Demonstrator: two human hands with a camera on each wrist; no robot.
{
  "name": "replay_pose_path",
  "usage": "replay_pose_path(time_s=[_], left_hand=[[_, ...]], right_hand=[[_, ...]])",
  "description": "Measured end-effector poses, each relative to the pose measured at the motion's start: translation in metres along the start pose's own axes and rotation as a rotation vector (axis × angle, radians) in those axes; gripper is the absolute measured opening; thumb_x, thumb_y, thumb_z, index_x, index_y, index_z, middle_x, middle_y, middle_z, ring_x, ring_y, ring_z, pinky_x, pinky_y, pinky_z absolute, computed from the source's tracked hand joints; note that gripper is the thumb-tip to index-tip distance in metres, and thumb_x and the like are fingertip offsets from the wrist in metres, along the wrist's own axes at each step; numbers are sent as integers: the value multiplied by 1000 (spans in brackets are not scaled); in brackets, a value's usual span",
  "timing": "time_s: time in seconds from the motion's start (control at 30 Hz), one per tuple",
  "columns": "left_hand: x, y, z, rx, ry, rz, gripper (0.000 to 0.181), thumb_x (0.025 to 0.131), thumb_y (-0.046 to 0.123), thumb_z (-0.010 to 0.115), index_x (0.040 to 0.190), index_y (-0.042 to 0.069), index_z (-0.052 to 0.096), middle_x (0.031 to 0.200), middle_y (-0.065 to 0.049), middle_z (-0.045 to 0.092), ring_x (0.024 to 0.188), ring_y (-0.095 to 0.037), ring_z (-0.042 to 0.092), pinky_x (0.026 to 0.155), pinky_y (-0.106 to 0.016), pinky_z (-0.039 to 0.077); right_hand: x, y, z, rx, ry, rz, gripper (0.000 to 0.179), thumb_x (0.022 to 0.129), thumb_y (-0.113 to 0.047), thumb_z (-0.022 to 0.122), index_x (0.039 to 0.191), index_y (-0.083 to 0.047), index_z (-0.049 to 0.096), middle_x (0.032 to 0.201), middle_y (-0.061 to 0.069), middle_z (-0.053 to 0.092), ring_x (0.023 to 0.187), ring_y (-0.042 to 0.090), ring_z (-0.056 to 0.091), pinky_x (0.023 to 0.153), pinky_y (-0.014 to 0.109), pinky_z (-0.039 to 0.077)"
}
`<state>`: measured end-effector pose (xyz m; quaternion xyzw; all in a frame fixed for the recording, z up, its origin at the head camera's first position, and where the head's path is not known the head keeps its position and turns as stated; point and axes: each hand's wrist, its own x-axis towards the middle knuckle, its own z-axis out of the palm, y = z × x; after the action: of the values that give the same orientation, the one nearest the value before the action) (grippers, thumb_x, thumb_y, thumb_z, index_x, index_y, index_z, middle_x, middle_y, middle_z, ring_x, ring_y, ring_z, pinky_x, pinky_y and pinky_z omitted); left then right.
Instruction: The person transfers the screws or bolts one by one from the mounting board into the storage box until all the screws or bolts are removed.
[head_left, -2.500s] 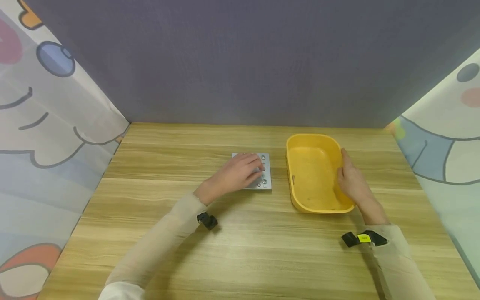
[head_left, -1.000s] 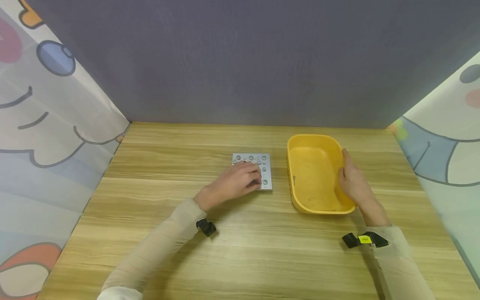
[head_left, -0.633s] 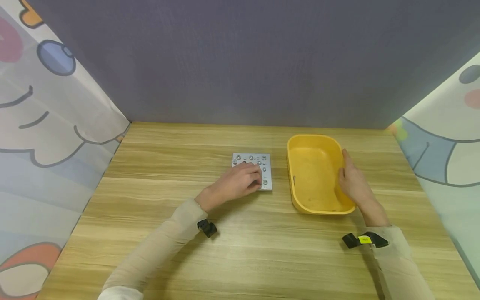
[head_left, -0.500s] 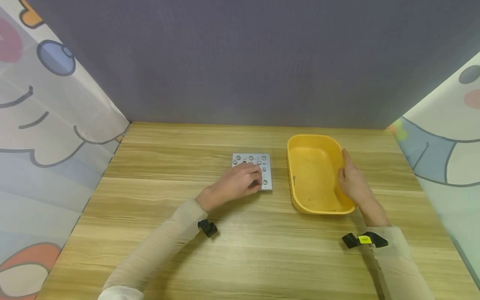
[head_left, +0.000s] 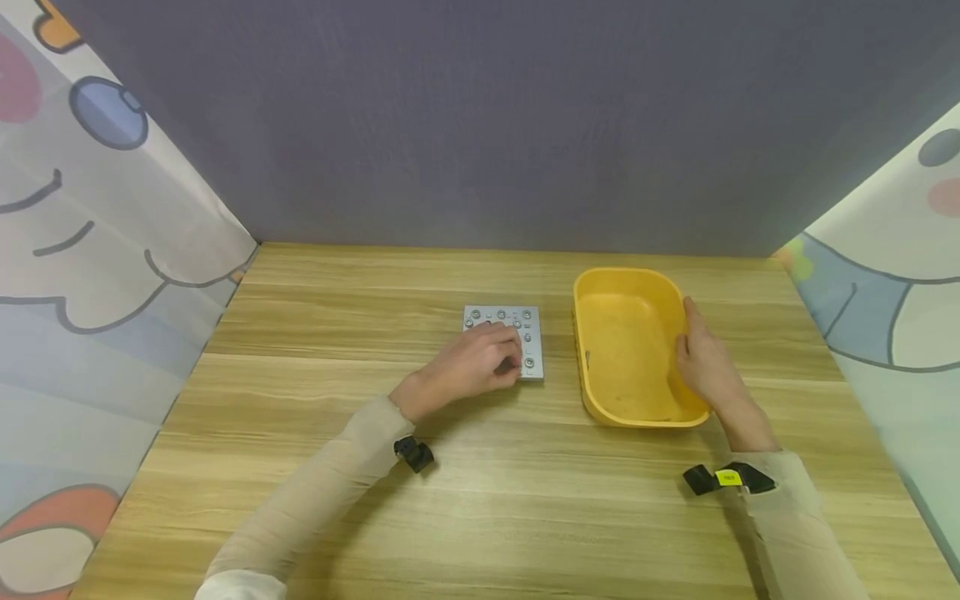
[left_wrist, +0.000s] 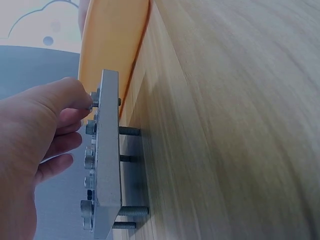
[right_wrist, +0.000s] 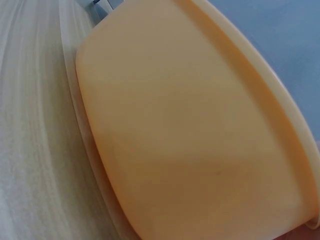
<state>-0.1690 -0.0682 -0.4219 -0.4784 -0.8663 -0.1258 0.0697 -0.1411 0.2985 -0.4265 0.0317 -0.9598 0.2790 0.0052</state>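
A silver metal plate (head_left: pixel 534 350) lies on the table in the head view, with several bolts set through it. In the left wrist view, the bolt shanks stick out below the plate (left_wrist: pixel 109 165). My left hand (head_left: pixel 472 360) is over the plate and covers its near left part. Its thumb and index finger pinch the head of a small bolt (left_wrist: pixel 94 97) at one end of the plate. To the right stands a yellow plastic bin (head_left: pixel 630 421). My right hand (head_left: pixel 707 360) holds its right wall by the rim; some of its fingers are hidden.
Inside the bin, against its left wall, lies a small screw-like piece (head_left: pixel 588 359). The wooden table (head_left: pixel 480 517) ends at a dark grey panel (head_left: pixel 510 133) at the back. Printed curtains (head_left: pixel 97 250) hang on both sides.
Since the earliest frame, my left hand has shifted slightly toward the near side of the plate and its fingers have curled in more, uncovering bolts at the back. The right hand and bin stay put.
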Motion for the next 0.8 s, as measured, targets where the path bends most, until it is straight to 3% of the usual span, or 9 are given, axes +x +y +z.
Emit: replay_pose_path(time_s=[0.2, 0.8], left_hand=[[0, 1, -1, -18, 10, 2, 6, 90, 15, 76, 96, 13, 76, 104, 2, 71, 100, -13, 65, 102, -27, 53], [3, 2, -6, -18, 59, 22, 4, 87, 14, 75, 90, 11, 77, 101, 2, 71, 98, -14, 66, 98, -26, 54]], right_hand=[[1, 1, -1, 6, -21, 14, 61, 108, -5, 33, 158, 14, 4, 147, 50, 30, 124, 66, 46, 102, 75, 40], [3, 3, -1, -2, -36, 27, 61, 108, -7, 32, 159, 13, 3, 145, 51, 32, 119, 65, 50, 100, 74, 41]])
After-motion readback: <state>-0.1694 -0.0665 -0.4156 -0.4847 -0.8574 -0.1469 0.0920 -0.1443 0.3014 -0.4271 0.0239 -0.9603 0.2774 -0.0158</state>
